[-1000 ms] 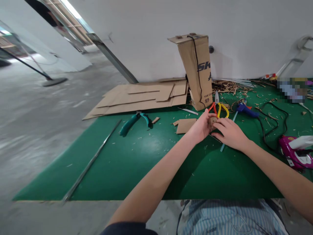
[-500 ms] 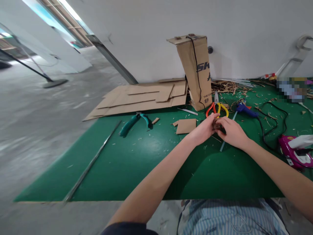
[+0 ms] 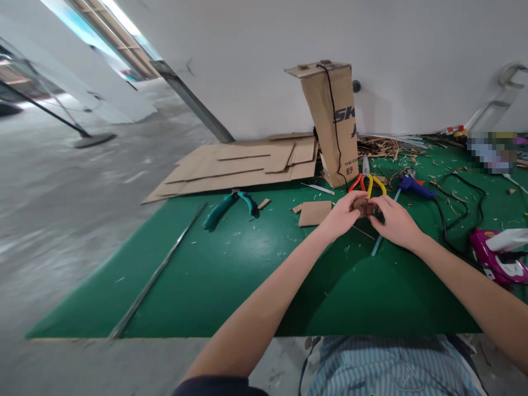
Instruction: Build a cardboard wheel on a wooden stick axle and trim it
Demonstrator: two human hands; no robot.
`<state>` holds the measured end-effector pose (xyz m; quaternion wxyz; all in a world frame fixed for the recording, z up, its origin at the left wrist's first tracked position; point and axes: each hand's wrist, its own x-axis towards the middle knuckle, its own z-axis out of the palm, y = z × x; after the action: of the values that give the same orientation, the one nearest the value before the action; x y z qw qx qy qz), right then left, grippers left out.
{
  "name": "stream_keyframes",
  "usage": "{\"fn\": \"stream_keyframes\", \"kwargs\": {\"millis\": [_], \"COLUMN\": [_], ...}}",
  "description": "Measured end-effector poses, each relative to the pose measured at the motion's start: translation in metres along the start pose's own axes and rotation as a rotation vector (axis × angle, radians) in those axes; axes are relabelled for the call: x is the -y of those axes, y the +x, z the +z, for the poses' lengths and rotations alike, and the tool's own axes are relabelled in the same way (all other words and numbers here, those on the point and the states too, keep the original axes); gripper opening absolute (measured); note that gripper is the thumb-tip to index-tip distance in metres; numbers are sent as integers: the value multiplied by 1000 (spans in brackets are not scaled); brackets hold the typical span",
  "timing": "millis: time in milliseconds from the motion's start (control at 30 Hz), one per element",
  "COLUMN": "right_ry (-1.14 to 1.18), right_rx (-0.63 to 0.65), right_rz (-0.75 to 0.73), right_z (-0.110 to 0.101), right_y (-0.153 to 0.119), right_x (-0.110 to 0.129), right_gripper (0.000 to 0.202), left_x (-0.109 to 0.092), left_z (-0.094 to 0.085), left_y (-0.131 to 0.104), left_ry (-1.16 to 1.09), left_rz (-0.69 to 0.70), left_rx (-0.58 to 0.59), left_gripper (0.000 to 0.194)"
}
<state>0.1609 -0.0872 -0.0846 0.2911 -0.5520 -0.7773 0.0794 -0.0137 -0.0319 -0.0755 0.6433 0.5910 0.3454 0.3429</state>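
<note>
Between my fingers is a small brown piece (image 3: 363, 207), perhaps cardboard; its exact shape is partly covered. My left hand (image 3: 344, 213) grips its left side, and my right hand (image 3: 394, 219) pinches its right side. Just beyond the hands lie scissors (image 3: 367, 168) with one red and one yellow handle. A blue glue gun (image 3: 416, 187) rests to the right, with a pale glue stick (image 3: 376, 246) reaching out under my right hand. Left of my hands is a flat square of cardboard (image 3: 314, 213), and behind it a thin white blade-like tool (image 3: 319, 188).
A tall cardboard box (image 3: 330, 121) with a black cord stands at the back. Flat cardboard sheets (image 3: 231, 162), teal-handled pliers (image 3: 225, 209) and thin metal rods (image 3: 160, 267) lie leftward on the green table (image 3: 231, 297). A magenta device (image 3: 490, 256) with cables sits at right; scraps (image 3: 381, 147) are heaped behind.
My hands have parted slightly, so more of the brown piece shows between the fingers. The view has shifted very little; the table's other things stay where they were.
</note>
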Motion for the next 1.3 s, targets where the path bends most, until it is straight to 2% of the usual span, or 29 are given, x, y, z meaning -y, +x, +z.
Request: {"fn": "stream_keyframes", "kwargs": {"millis": [267,500,667,833,933,1100,1200,1300], "right_ry": [-9,-6,-2,-6,-69,-158,-22,43], "right_rx": [-6,-10,-35,-42,-103,-219,-239,-306], "right_rz": [-41,-60,-78,-76,-24,78,178,324], "right_z": [2,2,4,5,0,-31,-57,-73], "right_y": [-2,-2,-1,-2,2,30,66,111], "right_x": [-2,-2,-3,-4,-6,-10,-15,-27], "right_gripper": [35,32,30,29,29,19,20,30], "left_x": [2,-6,-8,-8,-11,-17,-13,-7], "left_z": [-4,-4,-2,-3,-3,3,6,8], "left_y": [0,-4,-5,-6,-9,-13,-15,-18], "left_ry": [321,532,602,567,557,525,579,747], "left_rz": [140,183,248,214,223,226,257,270], "left_rx": [-77,-48,-41,-27,-29,0,18,61], "left_gripper": [40,29,31,26,20,15,21,28]}}
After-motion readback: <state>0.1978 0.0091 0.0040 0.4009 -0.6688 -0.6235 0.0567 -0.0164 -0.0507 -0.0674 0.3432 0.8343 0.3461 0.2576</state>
